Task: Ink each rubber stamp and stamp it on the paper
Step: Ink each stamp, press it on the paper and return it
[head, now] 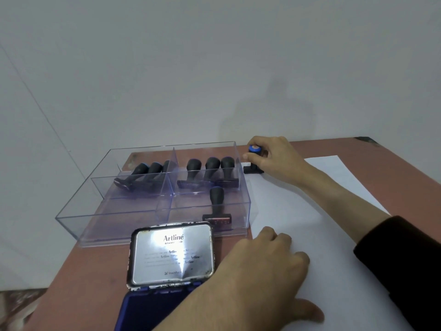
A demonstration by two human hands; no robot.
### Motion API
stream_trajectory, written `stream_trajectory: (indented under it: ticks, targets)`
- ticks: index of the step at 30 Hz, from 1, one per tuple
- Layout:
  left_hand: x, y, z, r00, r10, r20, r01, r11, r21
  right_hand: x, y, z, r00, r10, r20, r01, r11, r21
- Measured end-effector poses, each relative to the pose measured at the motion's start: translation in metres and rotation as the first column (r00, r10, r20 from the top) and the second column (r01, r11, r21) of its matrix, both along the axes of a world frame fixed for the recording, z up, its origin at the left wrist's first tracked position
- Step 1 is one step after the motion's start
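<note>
My right hand (274, 157) is shut on a black rubber stamp (253, 169) with a blue cap, its base resting at the far left corner of the white paper (322, 235). My left hand (269, 263) lies flat, fingers spread, on the paper's near left part. The ink pad (152, 306) sits open beside that hand, its silver Artline lid (171, 255) tilted up. A clear divided tray (78, 211) holds several black stamps: three leaning in the far left compartment (145, 175), three in the far right one (210, 173), one upright in the near right one (216, 204).
The reddish-brown table (83, 271) ends at a pale wall behind the tray. Its left edge runs diagonally near the tray and ink pad. A dark sleeve (405, 259) covers my right forearm over the paper.
</note>
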State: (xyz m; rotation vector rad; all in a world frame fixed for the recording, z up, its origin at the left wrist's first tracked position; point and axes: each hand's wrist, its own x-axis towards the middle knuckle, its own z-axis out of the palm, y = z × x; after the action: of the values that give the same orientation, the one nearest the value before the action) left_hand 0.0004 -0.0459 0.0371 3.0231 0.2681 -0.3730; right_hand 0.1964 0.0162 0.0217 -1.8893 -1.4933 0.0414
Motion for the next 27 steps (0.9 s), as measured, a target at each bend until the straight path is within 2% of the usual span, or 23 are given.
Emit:
stream_trajectory:
  ticks: [8,14,21,27]
  targets:
    - [-0.003,-0.001,0.001,0.998,0.026,0.057,-0.025,1.000,-0.017,-0.001,-0.002,0.008,0.998,0.018,-0.057,-0.021,0.998,-0.057]
    - [-0.006,-0.003,0.002,0.995,0.042,0.092,-0.041,0.999,-0.011,0.001,-0.010,0.038,0.920,-0.033,-0.390,0.117,0.974,0.196]
    - [-0.007,-0.003,0.001,0.989,0.081,0.127,-0.076,0.996,-0.048,-0.006,-0.025,0.044,0.890,-0.044,-0.454,0.157,0.964,0.214]
    - [-0.007,-0.004,-0.002,0.981,0.111,0.161,-0.096,0.991,-0.094,-0.023,-0.036,0.058,0.874,0.011,-0.485,0.133,0.956,0.261]
